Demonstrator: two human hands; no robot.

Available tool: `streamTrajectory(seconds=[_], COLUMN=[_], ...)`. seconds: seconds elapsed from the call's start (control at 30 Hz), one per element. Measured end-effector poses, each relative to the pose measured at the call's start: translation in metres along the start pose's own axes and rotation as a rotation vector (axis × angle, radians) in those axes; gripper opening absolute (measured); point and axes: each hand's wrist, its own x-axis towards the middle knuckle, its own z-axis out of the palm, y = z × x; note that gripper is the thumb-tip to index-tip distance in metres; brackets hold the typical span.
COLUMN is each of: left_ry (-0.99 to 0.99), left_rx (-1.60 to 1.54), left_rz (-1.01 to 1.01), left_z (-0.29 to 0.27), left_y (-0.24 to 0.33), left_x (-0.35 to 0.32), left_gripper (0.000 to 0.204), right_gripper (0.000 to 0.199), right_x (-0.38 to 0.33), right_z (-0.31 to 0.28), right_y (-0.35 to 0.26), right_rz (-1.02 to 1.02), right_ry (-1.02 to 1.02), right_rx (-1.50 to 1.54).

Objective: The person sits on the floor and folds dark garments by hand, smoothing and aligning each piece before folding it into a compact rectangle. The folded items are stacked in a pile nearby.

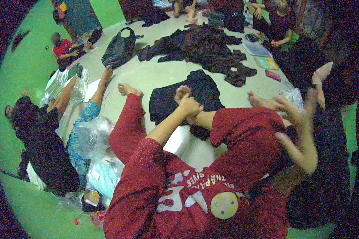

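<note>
The left hand (190, 107) is closed around the person's own right foot (182, 92) near the ankle, fingers curled over the skin and pressed against it. A black cloth (163, 104) lies spread on the pale floor beneath that grip, reaching out to both sides of it and beyond. The right hand (294, 111) is raised well to the right of the grip, and I cannot tell whether its fingers are spread or pressed together (the whole forearm is smeared by motion). Farther beyond the grip sits a heap of dark garments (199, 44), with a black plastic bag (119, 51) to the heap's left. Just on the near side of the grip is a white sheet (177, 139); clear plastic bags (89, 137) lie off to its left, well apart from the hand.
</note>
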Motion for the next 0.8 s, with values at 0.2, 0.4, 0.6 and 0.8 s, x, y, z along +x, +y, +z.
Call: streamTrajectory(seconds=[0.2, 0.4, 0.6, 0.8], left_ry=[-0.415, -0.649, -0.788, -0.686], left_rx=[-0.270, -0.415, -0.417, -0.274], left_rz=[-0.305, -0.239, -0.249, 0.005], left_z=[0.063, 0.092, 0.088, 0.049], left_y=[0.037, 0.080, 0.094, 0.077], left_x=[-0.081, -0.140, -0.137, -0.109], left_gripper=[0.056, 0.042, 0.038, 0.023], right_gripper=[0.084, 0.076, 0.077, 0.080], right_x=[0.020, 0.002, -0.018, -0.016], right_z=[0.045, 0.075, 0.096, 0.151], right_y=[0.142, 0.235, 0.267, 0.284], right_rz=[0.372, 0.314, 0.394, 0.628], right_ry=[-0.037, -0.128, -0.149, -0.341], right_rx=[0.175, -0.238, -0.227, 0.294])
